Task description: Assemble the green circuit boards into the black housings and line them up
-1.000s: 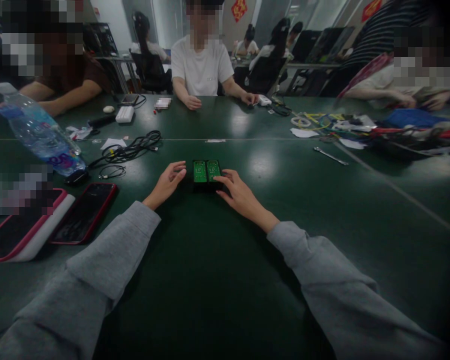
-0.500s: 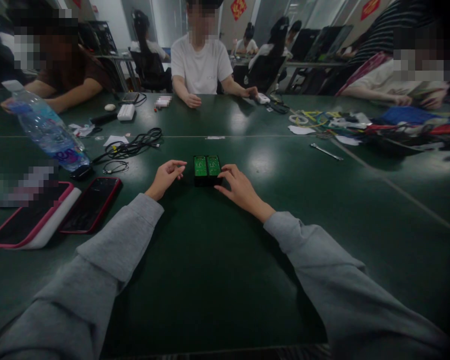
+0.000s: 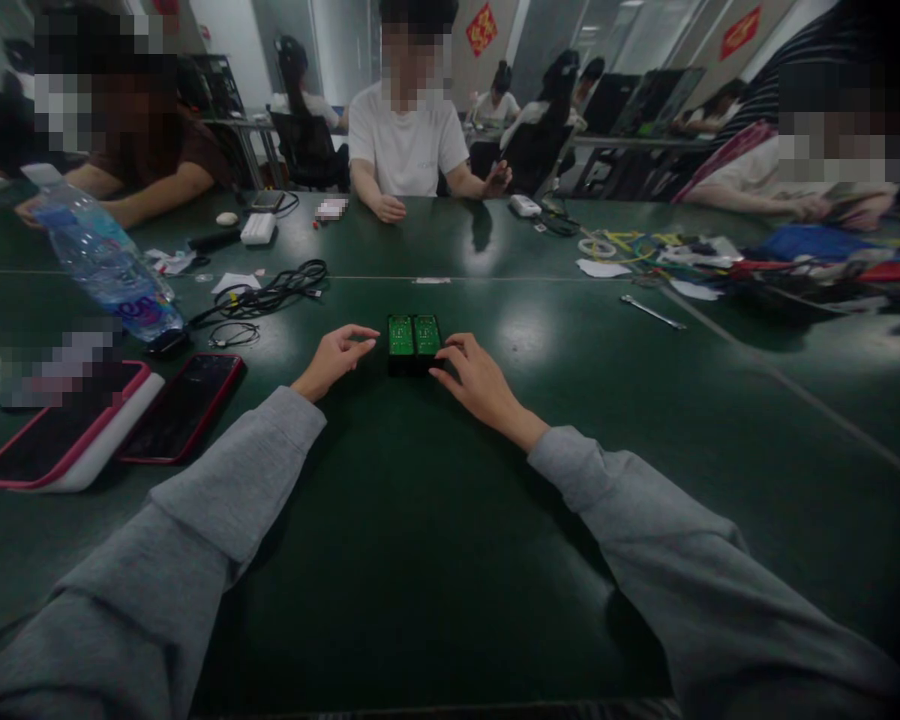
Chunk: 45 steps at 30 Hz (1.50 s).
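Two green circuit boards (image 3: 401, 336) lie side by side, each framed by a black case (image 3: 414, 366), on the dark green table. To their left, my left hand (image 3: 337, 360) is open, its thumb and forefinger stretched toward the cases with a small gap between. My right hand (image 3: 484, 385) is at the near right corner of the right-hand case; its fingertips appear to touch the edge there, thumb and forefinger apart. Neither hand grips anything.
A tilted water bottle (image 3: 112, 260), coiled black cables (image 3: 277, 290) and phones (image 3: 187, 405) are on the left. A wrench (image 3: 652, 312) lies to the right, before a heap of cables (image 3: 802, 255). A person in a white shirt (image 3: 409, 140) sits opposite.
My left fingers have straightened and shifted slightly right, nearer the cases. My right hand and the cases look unmoved. The person opposite has raised a hand off the table.
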{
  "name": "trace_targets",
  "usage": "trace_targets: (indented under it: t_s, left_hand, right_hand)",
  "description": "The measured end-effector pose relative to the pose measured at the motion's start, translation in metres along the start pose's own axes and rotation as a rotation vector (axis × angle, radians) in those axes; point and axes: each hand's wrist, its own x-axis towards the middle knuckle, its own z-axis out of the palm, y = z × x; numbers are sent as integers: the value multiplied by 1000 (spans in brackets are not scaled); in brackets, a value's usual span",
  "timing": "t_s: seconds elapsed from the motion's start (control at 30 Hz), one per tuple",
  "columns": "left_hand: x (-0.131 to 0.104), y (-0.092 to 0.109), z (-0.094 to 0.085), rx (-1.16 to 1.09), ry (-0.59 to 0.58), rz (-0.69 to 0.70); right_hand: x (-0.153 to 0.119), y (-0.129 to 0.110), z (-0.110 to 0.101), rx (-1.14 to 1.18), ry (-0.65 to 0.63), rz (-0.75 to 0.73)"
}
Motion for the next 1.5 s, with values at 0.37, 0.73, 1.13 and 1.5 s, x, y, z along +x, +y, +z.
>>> trace_targets:
  t_s: [0.37,0.73,1.13,1.5]
  left_hand:
    - [-6,10,2,128,-104,26]
    - [-22,14,15,811,-35,540]
    - [-21,15,21,969,-149,556]
    - [-22,19,23,1030,-160,569]
  right_hand:
    - [-2,0,-3,14,36,81]
    - [-1,4,1,84,-43,20]
    - [-2,3,0,96,-59,-11]
    - [0,2,1,109,-71,-10]
